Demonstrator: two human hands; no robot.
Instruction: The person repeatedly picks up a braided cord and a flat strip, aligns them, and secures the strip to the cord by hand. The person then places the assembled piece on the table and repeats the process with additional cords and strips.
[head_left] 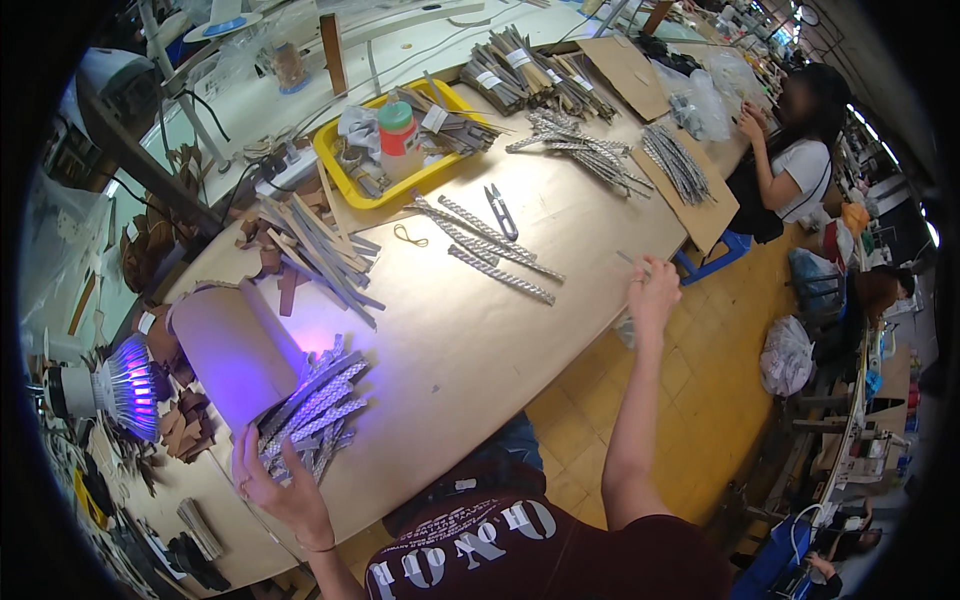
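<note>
My left hand (275, 490) is at the lower left with thumb and fingers apart, beside the lower ends of a pile of grey-white braided straps (325, 405). The straps stick out of a curved brown cardboard sleeve (235, 345), lit violet. Over the table's right edge, my right hand (652, 290) is closed in a pinch; a small thin grey piece shows by its fingertips, too small to name. Several more braided straps (490, 245) lie mid-table. Thread snips (500, 212) and a loop of tan cord (410, 236) rest close to them.
A yellow tray (345, 185) holds a green-lidded jar (398, 140) and scraps. Strip bundles (510, 70) and braided straps (580, 145) lie at the back. A violet-lit lamp (125, 388) stands left. Another person (795, 150) sits at the far right near a blue stool (715, 262).
</note>
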